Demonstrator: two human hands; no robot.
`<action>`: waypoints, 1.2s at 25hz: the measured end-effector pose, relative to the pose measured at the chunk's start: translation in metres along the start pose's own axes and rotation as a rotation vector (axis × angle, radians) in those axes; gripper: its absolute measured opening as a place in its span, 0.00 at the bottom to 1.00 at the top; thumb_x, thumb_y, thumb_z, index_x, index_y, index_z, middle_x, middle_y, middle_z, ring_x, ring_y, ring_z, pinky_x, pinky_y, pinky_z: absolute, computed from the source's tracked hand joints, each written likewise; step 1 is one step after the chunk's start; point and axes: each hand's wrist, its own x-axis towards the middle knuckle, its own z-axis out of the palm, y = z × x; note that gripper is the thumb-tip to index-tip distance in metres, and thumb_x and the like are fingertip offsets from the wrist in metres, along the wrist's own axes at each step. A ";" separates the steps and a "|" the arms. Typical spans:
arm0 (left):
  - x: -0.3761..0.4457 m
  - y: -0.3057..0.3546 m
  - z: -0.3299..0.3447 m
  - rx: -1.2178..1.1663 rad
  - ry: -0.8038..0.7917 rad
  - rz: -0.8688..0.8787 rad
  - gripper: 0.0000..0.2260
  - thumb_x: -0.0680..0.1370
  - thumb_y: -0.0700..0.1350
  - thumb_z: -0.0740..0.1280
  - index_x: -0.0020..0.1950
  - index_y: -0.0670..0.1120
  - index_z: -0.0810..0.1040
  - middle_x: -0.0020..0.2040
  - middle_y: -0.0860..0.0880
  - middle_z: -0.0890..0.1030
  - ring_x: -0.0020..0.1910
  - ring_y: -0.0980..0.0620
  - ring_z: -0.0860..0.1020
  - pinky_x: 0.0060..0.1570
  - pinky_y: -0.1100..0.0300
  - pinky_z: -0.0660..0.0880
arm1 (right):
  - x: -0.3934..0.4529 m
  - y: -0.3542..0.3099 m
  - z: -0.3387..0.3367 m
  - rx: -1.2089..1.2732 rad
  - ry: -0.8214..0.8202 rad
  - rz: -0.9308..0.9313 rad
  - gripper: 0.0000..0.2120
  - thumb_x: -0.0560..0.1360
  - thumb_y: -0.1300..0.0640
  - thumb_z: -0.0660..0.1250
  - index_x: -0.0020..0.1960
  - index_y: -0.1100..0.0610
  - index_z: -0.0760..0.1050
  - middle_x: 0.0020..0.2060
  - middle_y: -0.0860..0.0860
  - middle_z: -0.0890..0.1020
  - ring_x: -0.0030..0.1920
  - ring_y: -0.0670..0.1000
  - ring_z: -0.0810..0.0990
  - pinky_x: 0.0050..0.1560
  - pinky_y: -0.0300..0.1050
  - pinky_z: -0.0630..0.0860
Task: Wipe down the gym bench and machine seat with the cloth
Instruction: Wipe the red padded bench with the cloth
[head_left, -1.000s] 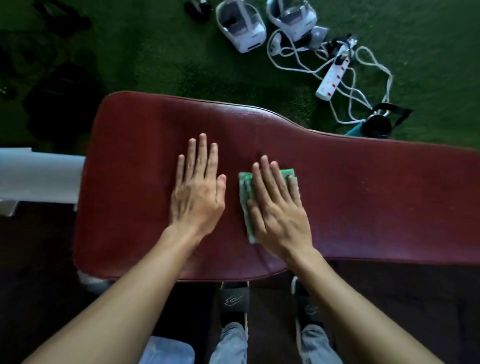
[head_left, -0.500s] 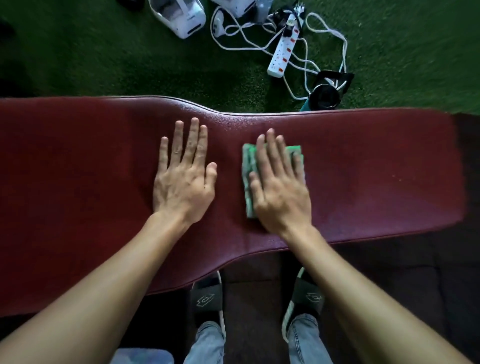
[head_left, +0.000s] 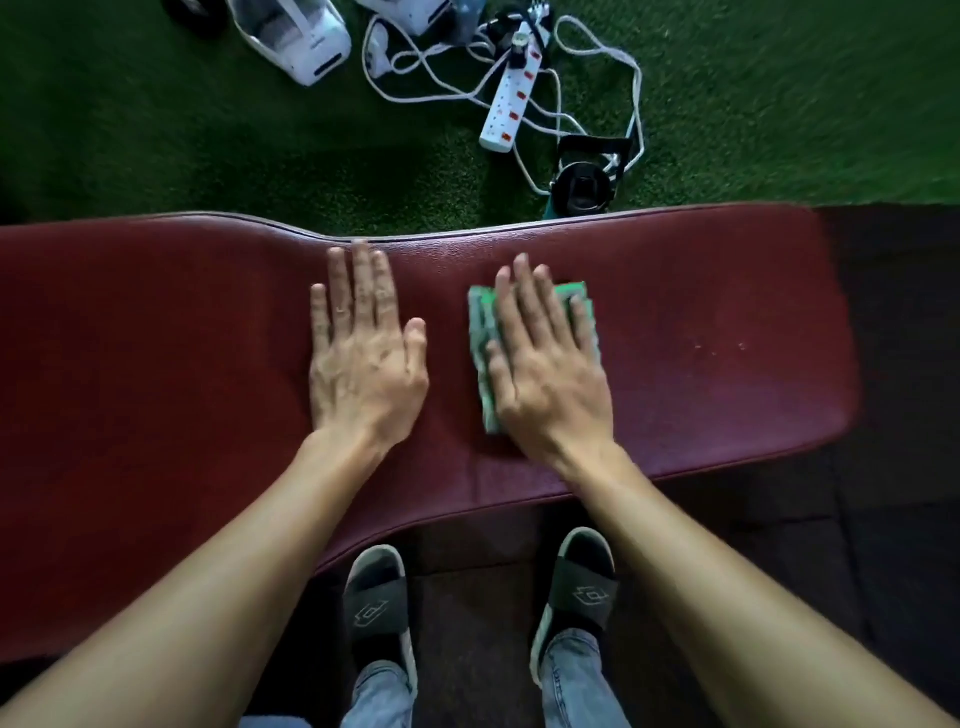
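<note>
A dark red padded gym bench (head_left: 701, 291) runs across the view from left to right, narrowing toward its right end. A folded green cloth (head_left: 480, 332) lies flat on it, right of the middle. My right hand (head_left: 545, 364) presses flat on the cloth, fingers spread and pointing away from me, covering most of it. Bare on the pad just left of the cloth, my left hand (head_left: 363, 353) lies palm down with nothing under it. No machine seat is in view.
Beyond the bench, on green turf, lie a white power strip (head_left: 511, 104) with tangled white cables, a white device (head_left: 296, 36) and a dark round object (head_left: 584, 187). My sandalled feet (head_left: 379, 603) stand on dark floor under the bench's near edge.
Both hands and the cloth have slid rightward along the bench, from its wide left part to the narrower right part. The bench's right end has come into view.
</note>
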 end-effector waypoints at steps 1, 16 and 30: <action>0.002 0.015 0.003 0.002 0.006 0.034 0.32 0.81 0.54 0.49 0.82 0.40 0.48 0.83 0.42 0.48 0.82 0.44 0.45 0.80 0.46 0.43 | -0.025 0.011 0.000 -0.021 -0.029 -0.102 0.30 0.83 0.48 0.50 0.83 0.54 0.48 0.83 0.52 0.50 0.83 0.51 0.47 0.81 0.56 0.48; 0.011 0.138 0.028 0.036 -0.014 0.051 0.31 0.82 0.52 0.48 0.82 0.40 0.47 0.83 0.42 0.47 0.82 0.44 0.45 0.79 0.43 0.47 | -0.054 0.189 -0.020 0.027 -0.035 0.314 0.32 0.82 0.46 0.45 0.83 0.53 0.44 0.83 0.51 0.45 0.83 0.51 0.44 0.81 0.60 0.47; 0.013 0.142 0.028 0.079 -0.025 0.059 0.32 0.81 0.51 0.49 0.82 0.39 0.45 0.83 0.42 0.45 0.82 0.44 0.43 0.79 0.43 0.46 | -0.020 0.236 -0.029 0.086 0.001 0.654 0.32 0.81 0.45 0.44 0.83 0.52 0.43 0.83 0.52 0.44 0.83 0.52 0.43 0.80 0.63 0.48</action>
